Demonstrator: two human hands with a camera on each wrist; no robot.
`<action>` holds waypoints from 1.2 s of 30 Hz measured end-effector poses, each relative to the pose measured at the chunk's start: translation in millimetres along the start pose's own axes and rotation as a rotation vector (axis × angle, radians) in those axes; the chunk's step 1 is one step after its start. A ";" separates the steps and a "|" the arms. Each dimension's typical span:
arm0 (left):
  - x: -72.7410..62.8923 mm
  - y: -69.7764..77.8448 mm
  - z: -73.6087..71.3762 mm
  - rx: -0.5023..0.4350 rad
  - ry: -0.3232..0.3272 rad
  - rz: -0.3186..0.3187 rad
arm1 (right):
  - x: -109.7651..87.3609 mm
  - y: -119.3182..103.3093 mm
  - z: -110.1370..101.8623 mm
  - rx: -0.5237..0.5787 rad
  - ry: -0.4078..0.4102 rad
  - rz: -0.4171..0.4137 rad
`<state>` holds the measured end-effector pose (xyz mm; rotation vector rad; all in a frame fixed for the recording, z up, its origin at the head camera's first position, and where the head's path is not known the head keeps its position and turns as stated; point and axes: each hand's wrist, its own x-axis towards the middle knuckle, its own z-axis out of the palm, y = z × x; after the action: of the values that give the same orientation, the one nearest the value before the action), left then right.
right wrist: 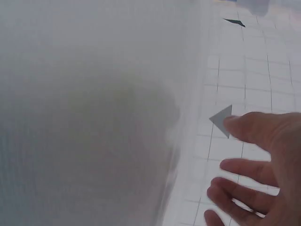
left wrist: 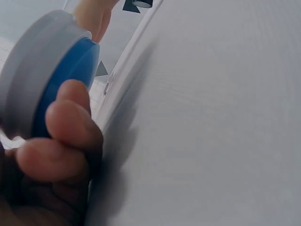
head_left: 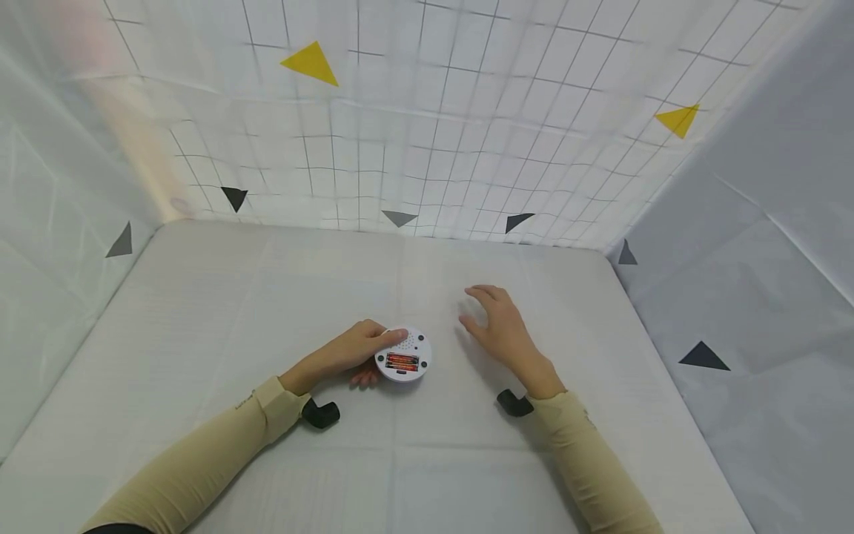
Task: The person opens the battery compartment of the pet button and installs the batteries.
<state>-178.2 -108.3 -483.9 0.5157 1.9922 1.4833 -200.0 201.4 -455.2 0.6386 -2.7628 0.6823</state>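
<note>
My left hand (head_left: pixel 356 347) grips a round white battery-powered device (head_left: pixel 410 351), thumb over its top and fingers beneath. Its upturned back has small speaker holes, dark round feet and an open compartment with red-and-black batteries (head_left: pixel 402 362). Seen from the left wrist, the device's pale rim (left wrist: pixel 28 70) surrounds a blue underside (left wrist: pixel 68 61), with curled fingers (left wrist: pixel 70 125) against it. To the right of the device, my right hand (head_left: pixel 503 330) hovers over the table, fingers loosely bent and apart. The right wrist view shows that hand (right wrist: pixel 288 157) with nothing in its grasp.
A white sheet covers the table (head_left: pixel 320 482). Behind it rises a white grid-lined curtain (head_left: pixel 427 148) with yellow, grey and black triangles; pale sheets hang at both sides. Black wrist mounts (head_left: pixel 322 414) sit by the cuffs.
</note>
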 end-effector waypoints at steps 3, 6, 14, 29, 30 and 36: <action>0.0 -0.1 0.3 0.001 0.000 -0.001 | -0.7 6.6 -3.4 -0.053 -0.032 0.068; -0.2 0.1 0.4 -0.001 -0.001 -0.004 | -1.1 11.2 -6.6 -0.088 -0.093 0.153; -0.8 1.2 0.2 -0.006 -0.011 0.001 | 0.1 16.2 -8.5 -0.153 -0.266 0.259; 0.3 -0.1 0.4 -0.009 -0.012 -0.006 | -2.0 13.1 -22.2 -0.195 -0.298 0.380; 0.3 -0.1 0.4 -0.011 -0.013 -0.007 | -2.7 12.5 -23.8 -0.191 -0.295 0.383; 0.8 -0.8 0.2 -0.001 -0.008 -0.005 | -6.2 10.4 -29.1 -0.174 -0.250 0.359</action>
<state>-178.6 -107.9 -484.9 0.5154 1.9852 1.4765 -196.2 226.1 -435.9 0.2032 -3.1643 0.4419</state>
